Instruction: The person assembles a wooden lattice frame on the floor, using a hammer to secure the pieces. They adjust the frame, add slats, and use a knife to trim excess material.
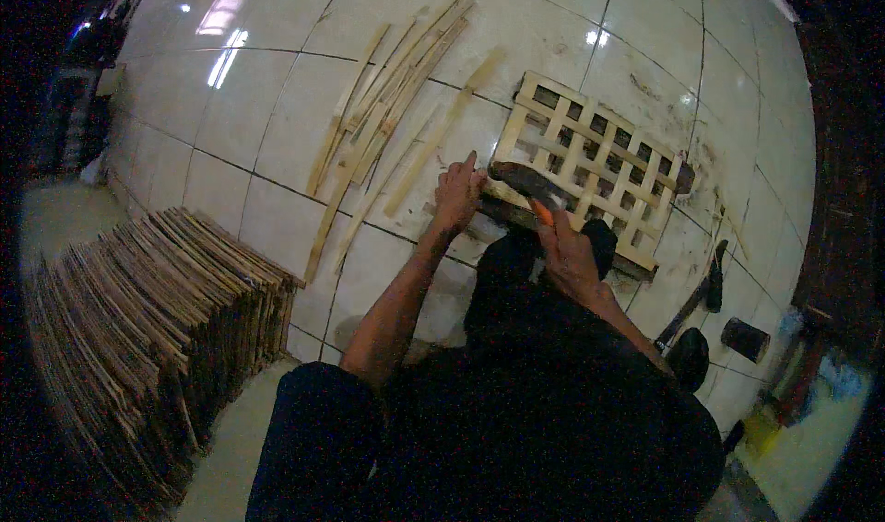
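A lattice panel of pale crossed wooden strips lies on the tiled floor before me, over darker wooden pieces. My right hand is wrapped round a tool with an orange part at the fingers. Its dark, long head lies over the panel's near left edge; its exact kind is unclear. My left hand is at the left end of a pale strip along that edge, close to the tool's tip. One finger points outward, the others are curled, and anything pinched there is hidden.
Several loose wooden strips lie left of the panel. A tall stack of thin slats stands at lower left. At right are a dark-handled tool, a dark cylinder and a dark wooden piece of furniture. Debris dots the tiles.
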Action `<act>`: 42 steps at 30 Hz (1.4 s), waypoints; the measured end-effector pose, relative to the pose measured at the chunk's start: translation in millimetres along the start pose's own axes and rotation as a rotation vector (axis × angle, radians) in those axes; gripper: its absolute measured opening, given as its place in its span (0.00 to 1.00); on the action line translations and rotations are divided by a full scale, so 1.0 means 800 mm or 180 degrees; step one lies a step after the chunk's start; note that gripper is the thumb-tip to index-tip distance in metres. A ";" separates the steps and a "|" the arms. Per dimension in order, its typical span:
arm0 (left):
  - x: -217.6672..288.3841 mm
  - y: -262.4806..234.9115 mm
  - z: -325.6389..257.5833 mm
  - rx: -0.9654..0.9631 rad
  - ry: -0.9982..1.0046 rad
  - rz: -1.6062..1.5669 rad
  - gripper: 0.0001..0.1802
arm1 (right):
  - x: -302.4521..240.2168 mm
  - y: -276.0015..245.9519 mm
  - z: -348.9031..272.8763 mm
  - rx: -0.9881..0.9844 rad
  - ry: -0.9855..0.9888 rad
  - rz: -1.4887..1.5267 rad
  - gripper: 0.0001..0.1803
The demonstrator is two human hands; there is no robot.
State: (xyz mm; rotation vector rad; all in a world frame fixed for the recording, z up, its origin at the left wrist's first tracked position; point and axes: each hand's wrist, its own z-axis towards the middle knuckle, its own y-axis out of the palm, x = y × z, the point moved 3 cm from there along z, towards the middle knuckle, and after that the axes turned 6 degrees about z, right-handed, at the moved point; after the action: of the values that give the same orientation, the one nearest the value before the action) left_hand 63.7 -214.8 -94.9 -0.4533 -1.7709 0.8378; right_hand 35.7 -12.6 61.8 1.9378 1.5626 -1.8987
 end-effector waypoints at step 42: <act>0.060 -0.025 -0.008 0.0904 0.0446 0.0890 0.30 | 0.095 -0.075 -0.128 0.1835 0.1038 0.0585 0.15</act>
State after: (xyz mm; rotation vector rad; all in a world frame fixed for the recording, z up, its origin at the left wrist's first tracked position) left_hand 54.6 -194.5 -47.0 -0.5631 -1.4509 1.2049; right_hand 56.9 127.1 67.6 2.6165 0.8780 -2.2074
